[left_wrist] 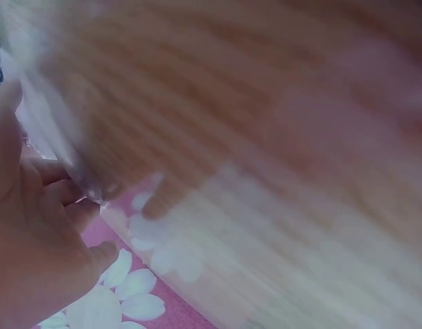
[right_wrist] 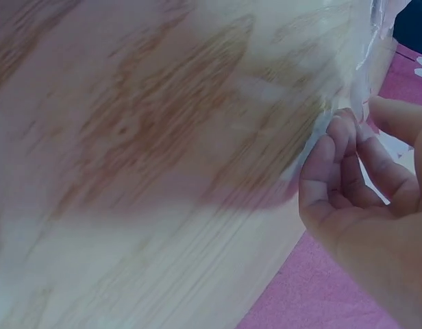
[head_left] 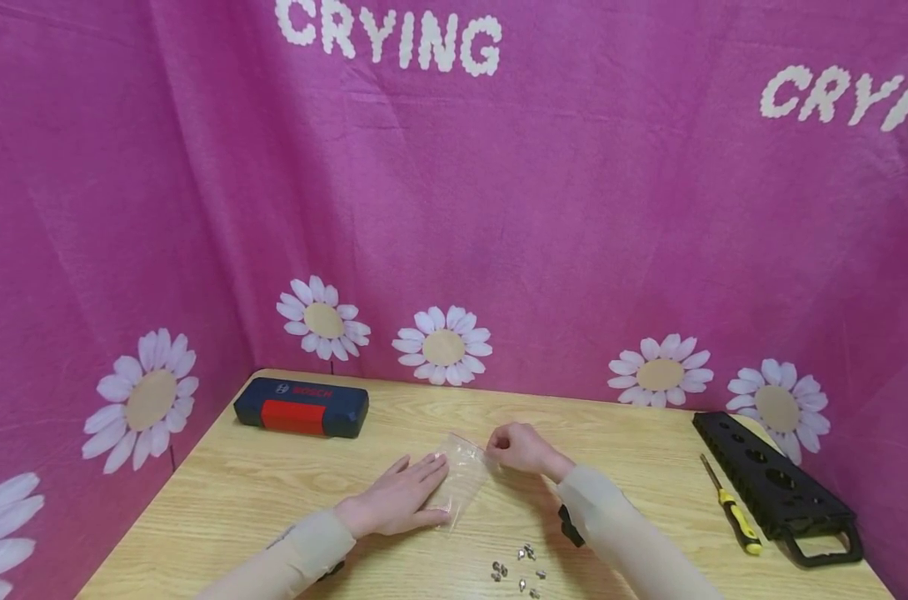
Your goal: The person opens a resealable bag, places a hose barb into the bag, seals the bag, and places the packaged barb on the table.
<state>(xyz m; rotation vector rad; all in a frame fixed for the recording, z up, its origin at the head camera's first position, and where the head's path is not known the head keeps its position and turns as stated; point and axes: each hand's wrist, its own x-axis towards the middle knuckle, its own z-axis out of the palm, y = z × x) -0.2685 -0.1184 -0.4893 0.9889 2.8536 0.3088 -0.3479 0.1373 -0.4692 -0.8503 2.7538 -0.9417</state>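
A small clear plastic bag [head_left: 463,477] lies on the wooden table [head_left: 229,492] in the head view. My left hand [head_left: 397,497] lies flat on the bag's lower left part, fingers straight. My right hand [head_left: 517,447] pinches the bag's upper right corner with curled fingers. In the right wrist view the fingertips [right_wrist: 341,133] close on the clear bag's edge [right_wrist: 372,48]. The left wrist view is blurred; it shows my left fingers [left_wrist: 57,192] against the bag [left_wrist: 46,110]. Several small metal screws [head_left: 517,567] lie near the table's front edge, between my forearms.
A blue and red Bosch case [head_left: 301,407] lies at the back left. A black plastic rack with holes [head_left: 780,483] and a yellow-handled screwdriver [head_left: 730,504] lie at the right edge. Pink flowered cloth [head_left: 499,208] hangs around the table.
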